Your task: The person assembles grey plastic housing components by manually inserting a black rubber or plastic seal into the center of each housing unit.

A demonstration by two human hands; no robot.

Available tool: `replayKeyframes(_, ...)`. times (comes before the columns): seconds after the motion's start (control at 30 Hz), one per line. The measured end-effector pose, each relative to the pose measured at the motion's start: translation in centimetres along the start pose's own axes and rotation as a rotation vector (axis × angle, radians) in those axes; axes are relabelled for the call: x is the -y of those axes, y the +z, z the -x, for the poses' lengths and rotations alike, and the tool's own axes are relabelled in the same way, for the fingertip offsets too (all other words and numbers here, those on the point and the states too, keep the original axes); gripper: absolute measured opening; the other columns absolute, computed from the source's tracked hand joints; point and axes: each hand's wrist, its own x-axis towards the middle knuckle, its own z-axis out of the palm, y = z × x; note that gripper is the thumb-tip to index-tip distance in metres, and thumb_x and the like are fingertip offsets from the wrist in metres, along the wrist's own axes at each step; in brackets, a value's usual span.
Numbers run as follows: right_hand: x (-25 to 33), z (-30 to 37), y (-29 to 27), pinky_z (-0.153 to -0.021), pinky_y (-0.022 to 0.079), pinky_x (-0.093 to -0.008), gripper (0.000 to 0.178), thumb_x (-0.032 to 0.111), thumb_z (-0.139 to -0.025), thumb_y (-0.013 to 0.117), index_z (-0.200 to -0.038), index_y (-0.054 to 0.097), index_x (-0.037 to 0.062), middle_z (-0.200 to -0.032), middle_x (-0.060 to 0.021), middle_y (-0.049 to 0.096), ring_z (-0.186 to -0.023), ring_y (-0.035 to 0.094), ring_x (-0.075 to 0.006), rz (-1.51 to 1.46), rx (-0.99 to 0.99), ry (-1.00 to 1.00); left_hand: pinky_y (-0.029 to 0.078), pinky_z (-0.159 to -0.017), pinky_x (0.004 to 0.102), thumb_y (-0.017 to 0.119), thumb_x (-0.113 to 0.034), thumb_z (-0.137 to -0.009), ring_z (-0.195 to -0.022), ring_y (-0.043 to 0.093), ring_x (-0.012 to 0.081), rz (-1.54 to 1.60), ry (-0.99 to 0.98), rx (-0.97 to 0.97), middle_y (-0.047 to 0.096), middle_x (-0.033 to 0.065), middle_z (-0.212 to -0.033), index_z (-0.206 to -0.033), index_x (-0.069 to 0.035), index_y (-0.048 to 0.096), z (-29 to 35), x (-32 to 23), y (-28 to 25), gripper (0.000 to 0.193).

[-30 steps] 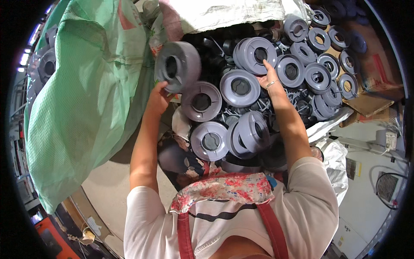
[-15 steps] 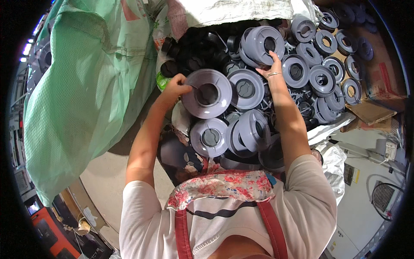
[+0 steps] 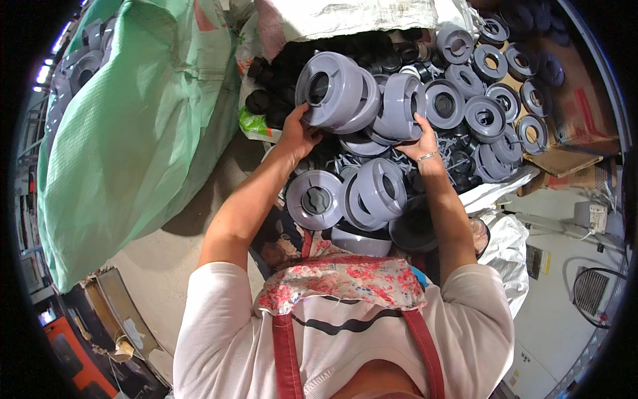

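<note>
My left hand (image 3: 296, 136) grips a stack of grey round plastic flanged rings (image 3: 335, 106) by its lower left edge, the front ring tilted up with its dark centre showing. Close by on the right, my right hand (image 3: 420, 143) is closed on the rim of another stack of grey rings (image 3: 392, 116), turned on its side. The two stacks are nearly touching. Below them, between my forearms, lie a flat grey ring with a black centre (image 3: 299, 201) and several tilted grey rings (image 3: 380, 193). The fingers behind both stacks are partly hidden.
Black round plastic parts (image 3: 258, 102) and thin grey pieces fill the pile behind. More grey rings (image 3: 484, 120) spread to the right, beside cardboard (image 3: 565, 159). A large green woven sack (image 3: 126, 159) stands at the left; a white sack (image 3: 359, 16) is at the back.
My left hand has moved right and now holds a stack instead of one wide ring lower left. My right hand has come down, its stack turned on its side.
</note>
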Motion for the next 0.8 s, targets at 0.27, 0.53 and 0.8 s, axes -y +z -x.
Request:
replayKeyframes(0.27,-0.4,1.1,3.3,-0.097,0.005,-0.0697,0.078,0.049,-0.07,0.06,-0.134,0.036,0.0111,-0.139,-0.0187,0.03,-0.129,0.022,-0.043,0.028,-0.117,-0.08,0.011,-0.098,0.0624,0.054,-0.051,-0.077,-0.118,0.034,0.0356,0.269,-0.1,-0.044,0.045,0.0072,-0.126,-0.119,-0.01,0.048,-1.4,5.9,1.5,0.059)
replayKeyframes(0.53,-0.3,9.3,6.5,-0.097,0.028,-0.0624,0.079,0.044,-0.068,0.06,-0.133,0.036,0.0055,-0.128,-0.0178,0.046,-0.121,0.039,-0.0387,-0.068,0.079,-0.449,0.038,-0.097,0.0425,0.054,-0.029,-0.081,-0.104,0.053,0.0261,0.464,0.229,0.417,0.056,0.0099,-0.115,-0.115,-0.006,0.051,4.7,4.6,7.0,0.041)
replayKeyframes(0.8,4.1,15.5,29.3,-0.093,0.032,-0.0489,0.063,0.047,-0.073,0.061,-0.121,0.041,0.0105,-0.119,-0.0112,0.046,-0.106,0.045,-0.0298,0.349,0.555,-1.014,0.04,-0.095,0.0327,0.046,-0.023,-0.089,-0.102,0.053,0.0174,0.241,1.047,0.747,0.058,0.0075,-0.105,-0.111,-0.001,0.053,27.6,-13.7,10.2,0.031)
